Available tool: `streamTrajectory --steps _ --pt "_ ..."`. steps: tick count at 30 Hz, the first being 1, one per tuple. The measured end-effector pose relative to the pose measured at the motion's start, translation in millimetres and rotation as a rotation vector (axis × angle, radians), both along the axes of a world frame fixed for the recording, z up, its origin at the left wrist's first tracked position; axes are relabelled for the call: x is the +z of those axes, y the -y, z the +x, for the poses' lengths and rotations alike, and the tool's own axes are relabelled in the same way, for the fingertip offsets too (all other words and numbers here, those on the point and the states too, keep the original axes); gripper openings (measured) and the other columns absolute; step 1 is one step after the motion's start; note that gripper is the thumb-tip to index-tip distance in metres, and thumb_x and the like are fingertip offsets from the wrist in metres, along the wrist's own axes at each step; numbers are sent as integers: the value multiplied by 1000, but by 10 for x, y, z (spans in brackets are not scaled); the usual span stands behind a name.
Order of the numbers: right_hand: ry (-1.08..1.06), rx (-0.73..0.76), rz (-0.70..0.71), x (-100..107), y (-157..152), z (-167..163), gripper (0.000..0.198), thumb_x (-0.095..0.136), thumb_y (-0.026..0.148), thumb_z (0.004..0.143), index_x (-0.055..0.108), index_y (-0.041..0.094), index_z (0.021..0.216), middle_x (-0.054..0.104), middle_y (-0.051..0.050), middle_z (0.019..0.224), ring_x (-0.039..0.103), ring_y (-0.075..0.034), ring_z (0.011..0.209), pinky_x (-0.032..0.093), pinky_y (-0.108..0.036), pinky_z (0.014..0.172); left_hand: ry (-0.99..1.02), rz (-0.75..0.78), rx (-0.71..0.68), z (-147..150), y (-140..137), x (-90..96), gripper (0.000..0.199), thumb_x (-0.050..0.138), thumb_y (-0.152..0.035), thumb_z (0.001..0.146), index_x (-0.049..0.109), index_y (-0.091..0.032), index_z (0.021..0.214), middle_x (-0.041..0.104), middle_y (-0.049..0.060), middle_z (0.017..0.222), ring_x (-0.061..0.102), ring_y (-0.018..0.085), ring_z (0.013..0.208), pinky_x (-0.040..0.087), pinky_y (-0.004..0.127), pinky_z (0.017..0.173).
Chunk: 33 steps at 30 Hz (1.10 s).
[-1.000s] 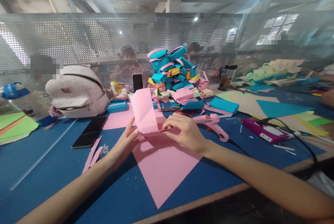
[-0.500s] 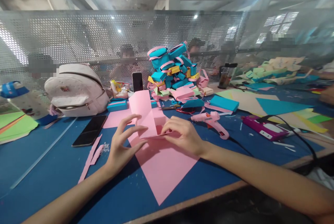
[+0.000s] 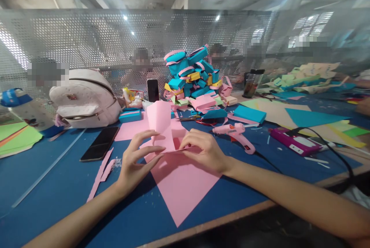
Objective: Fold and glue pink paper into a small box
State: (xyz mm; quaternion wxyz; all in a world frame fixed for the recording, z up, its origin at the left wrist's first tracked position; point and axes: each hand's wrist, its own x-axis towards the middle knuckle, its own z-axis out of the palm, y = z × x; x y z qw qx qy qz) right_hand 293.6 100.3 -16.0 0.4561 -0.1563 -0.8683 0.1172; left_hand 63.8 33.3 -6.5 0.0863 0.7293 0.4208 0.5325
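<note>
A folded piece of pink paper (image 3: 160, 120) stands partly upright between my hands, with a flap rising at its left. My left hand (image 3: 137, 157) has its thumb and fingers closed on the left edge of this fold. On the right side, my right hand (image 3: 204, 149) pinches the near folded edge, its fingertips bent over the paper. Underneath lies a flat pink sheet (image 3: 179, 194), one corner pointing toward me. Beyond my right hand rests a pink glue gun (image 3: 237, 134) with a dark cord. Scissors (image 3: 189, 118) lie behind the paper, partly covered.
A tall pile of blue, pink and yellow paper boxes (image 3: 192, 78) stands at the back. A black phone (image 3: 100, 144), pink scraps (image 3: 100, 174) and a white backpack (image 3: 86, 101) are on the left. Rightward sits a purple power strip (image 3: 295, 141) with cables. People sit behind the mesh partition (image 3: 101, 32).
The upright pink flap has bent and shifted slightly right. My left fingers have moved in a little and closed on its edge. My right hand stays at the fold.
</note>
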Motion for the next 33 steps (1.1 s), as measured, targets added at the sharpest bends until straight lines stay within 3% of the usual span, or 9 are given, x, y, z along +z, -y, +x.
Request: streamTrajectory --steps 8,33 --pt "-11 15 4 -13 -3 -2 7 64 20 90 67 19 84 70 -3 80 58 -17 77 46 -32 71 -276 247 9 -72 -43 -44 18 72 -14 80 75 -25 95 63 8 122 59 25 114 49 41 95" --pt "-25 16 18 -19 -8 -12 6 63 20 91 67 19 86 70 -3 80 58 -17 78 47 -32 73 -315 240 16 -66 -32 -32 15 70 -13 82 73 -24 91 62 7 120 59 23 112 48 39 93"
